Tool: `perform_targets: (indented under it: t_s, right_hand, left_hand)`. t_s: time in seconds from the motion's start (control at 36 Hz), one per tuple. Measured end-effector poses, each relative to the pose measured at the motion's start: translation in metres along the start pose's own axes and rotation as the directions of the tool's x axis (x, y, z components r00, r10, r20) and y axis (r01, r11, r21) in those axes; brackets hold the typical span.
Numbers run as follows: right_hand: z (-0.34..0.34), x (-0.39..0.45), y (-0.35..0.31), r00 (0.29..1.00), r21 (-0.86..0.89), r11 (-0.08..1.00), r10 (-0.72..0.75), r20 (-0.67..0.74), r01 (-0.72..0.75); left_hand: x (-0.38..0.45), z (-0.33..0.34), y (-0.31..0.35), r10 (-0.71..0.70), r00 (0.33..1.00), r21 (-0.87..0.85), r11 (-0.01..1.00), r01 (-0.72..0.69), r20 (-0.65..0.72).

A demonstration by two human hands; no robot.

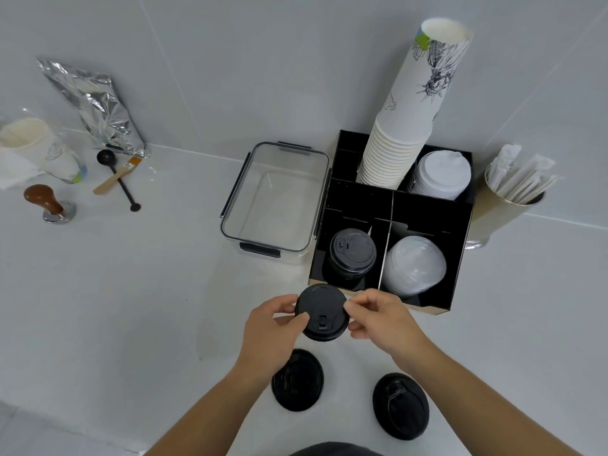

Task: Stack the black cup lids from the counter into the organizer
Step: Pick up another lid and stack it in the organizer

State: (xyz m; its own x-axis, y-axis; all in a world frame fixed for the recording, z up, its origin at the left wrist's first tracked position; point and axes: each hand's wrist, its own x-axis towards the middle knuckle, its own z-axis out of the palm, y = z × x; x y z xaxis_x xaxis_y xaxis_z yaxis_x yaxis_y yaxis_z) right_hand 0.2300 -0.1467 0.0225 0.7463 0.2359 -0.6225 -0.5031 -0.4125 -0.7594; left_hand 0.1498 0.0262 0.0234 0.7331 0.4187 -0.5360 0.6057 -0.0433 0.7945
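Near edge of the counter, centre: held lid (322,312), a round black plastic disc with a matte top, a raised rim and a small sip tab facing the near side.
Left hand (273,327): fingers (297,319) closed narrow on the held lid's left rim, thumb on top.
Right hand (378,315): fingertips pinching the held lid's right rim, index and thumb close together.
Held lid position: lifted off the counter (131,291), roughly flat with its top up, just near of the organizer's front wall.
Loose lids: near-left lid (297,380) and near-right lid (400,406), both black, round and glossy, lying flat on the counter; the first is partly hidden by the left wrist.
Organizer (431,212): black, boxy, smooth-walled, split into square compartments.
Near-left compartment: black lid stack (352,253), tops up.
Near-right compartment: clear lid stack (416,264), translucent and domed, leaning.
Far compartments: white lid stack (441,174) on the right; paper cup stack (408,116), a tall, ribbed white column with ink drawings, tilted right.
Left of organizer: clear container (276,199), rectangular, rounded corners, dark clips.
Right of organizer: metal cup (503,209) holding paper-wrapped sticks.
Far left: crinkled foil bag (95,106), black scoop (118,179), wooden-handled tamper (49,202).
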Motion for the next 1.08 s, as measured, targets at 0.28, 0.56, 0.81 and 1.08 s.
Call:
perform_targets:
  t_s: [0.28,0.56,0.81,1.08]
  right_hand:
    - [-0.008,-0.010,-0.020,0.994,0.095,0.992,-0.076,-0.075,0.083]
    - [-0.016,-0.012,-0.032,0.985,0.258,0.958,-0.086,-0.146,0.122]
    - [-0.014,-0.011,-0.034,0.981,0.346,0.932,-0.045,-0.187,0.108]
    - [-0.020,-0.007,-0.034,0.988,0.300,0.950,-0.046,-0.147,0.089]
  left_hand:
    - [-0.005,0.003,0.026,0.079,0.997,-0.110,0.991,-0.080,-0.014]
    - [-0.005,0.014,0.035,0.024,0.998,-0.378,0.926,-0.001,0.057]
    - [-0.005,0.033,0.042,0.043,0.999,-0.435,0.900,-0.025,0.032]
    - [0.009,0.035,0.050,0.041,0.998,-0.446,0.895,-0.012,0.056]
